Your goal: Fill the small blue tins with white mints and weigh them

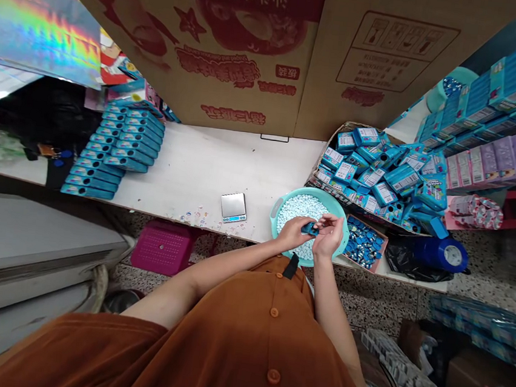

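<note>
My left hand [293,233] is closed on a small blue box [310,228], held above a turquoise basin [278,232]. White pellets [300,206] that look like small candies fill much of the basin. Close to the box, on its right side, my right hand [328,237] has its fingers curled in; what they hold, if anything, is hidden. Just right of the basin lies a shallow carton [383,249] of small blue and silver pieces [363,243]. A small digital scale [233,207] stands on the white table left of the basin.
A large cardboard box [249,95] rises at the table's back. Stacked blue boxes [121,144] stand on the left, and an open carton heaped with blue boxes [374,168] on the right. A blue tape roll [444,254] lies near the right edge. Below is a magenta stool [161,247].
</note>
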Tool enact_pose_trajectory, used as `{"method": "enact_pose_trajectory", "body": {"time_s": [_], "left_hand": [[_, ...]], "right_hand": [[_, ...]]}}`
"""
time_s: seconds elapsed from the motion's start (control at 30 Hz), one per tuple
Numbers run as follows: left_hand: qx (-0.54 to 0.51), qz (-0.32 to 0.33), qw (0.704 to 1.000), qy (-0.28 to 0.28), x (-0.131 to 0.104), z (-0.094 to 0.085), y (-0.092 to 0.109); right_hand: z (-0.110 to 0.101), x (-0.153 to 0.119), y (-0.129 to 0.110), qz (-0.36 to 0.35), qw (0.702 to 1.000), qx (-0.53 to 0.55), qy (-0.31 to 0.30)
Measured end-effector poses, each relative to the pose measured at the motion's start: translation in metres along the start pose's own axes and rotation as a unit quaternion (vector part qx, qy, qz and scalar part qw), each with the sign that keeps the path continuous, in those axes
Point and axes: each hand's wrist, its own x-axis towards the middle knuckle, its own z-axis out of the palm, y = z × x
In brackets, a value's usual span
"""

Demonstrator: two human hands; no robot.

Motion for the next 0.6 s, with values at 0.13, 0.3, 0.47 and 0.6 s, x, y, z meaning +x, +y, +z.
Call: {"method": "enact_pose_trajectory", "body": {"time_s": [0.13,0.3,0.47,0.6], "left_hand": [[-0.006,-0.018,1.000,0.014,0.000,0.004,-0.003],[-0.019,-0.020,1.000,0.016,0.001,0.009,-0.006],[-0.042,-0.031,0.998,0.017,0.000,0.016,-0.007],[-0.044,-0.026,0.999,0.016,-0.001,0.021,-0.005]], "right_hand": [[-0.001,0.000,-0.001,0.001,0.999,-0.034,0.006],[-0.007,0.000,-0.001,0.062,0.997,-0.052,-0.014],[-0.021,0.006,-0.004,0.020,0.993,-0.117,0.019],[-0.032,0.013,-0.002,-0.123,0.947,-0.296,-0.014]]}}
